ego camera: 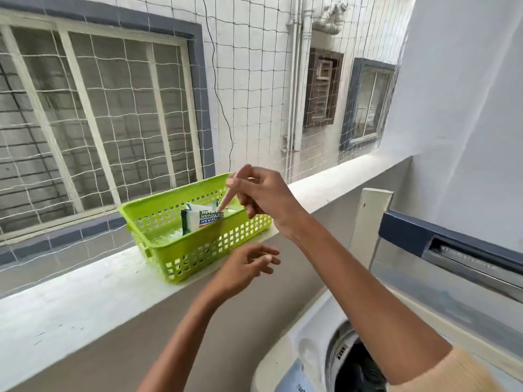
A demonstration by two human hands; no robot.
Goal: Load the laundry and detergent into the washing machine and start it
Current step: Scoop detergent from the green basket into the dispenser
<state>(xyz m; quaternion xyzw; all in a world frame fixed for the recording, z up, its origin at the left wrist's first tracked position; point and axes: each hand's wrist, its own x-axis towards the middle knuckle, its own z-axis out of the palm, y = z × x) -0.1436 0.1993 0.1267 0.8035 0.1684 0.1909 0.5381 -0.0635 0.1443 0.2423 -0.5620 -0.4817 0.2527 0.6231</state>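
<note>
A lime-green perforated basket (158, 222) stands on the white ledge. Inside it lie green-and-white detergent sachets (198, 220). My right hand (259, 195) hovers over the basket, index finger reaching down and touching the top sachet; it grips nothing. My left hand (246, 265) floats open just in front of the basket's near wall, fingers apart. At the lower right is the top-loading washing machine (305, 335), its lid (452, 267) raised and dark laundry (359, 369) visible in the drum.
The white ledge (85, 292) runs from lower left to upper right. Behind it hangs a rope safety net (249, 80) in front of a neighbouring building's windows. A white upright panel (370, 219) stands beside the machine's lid.
</note>
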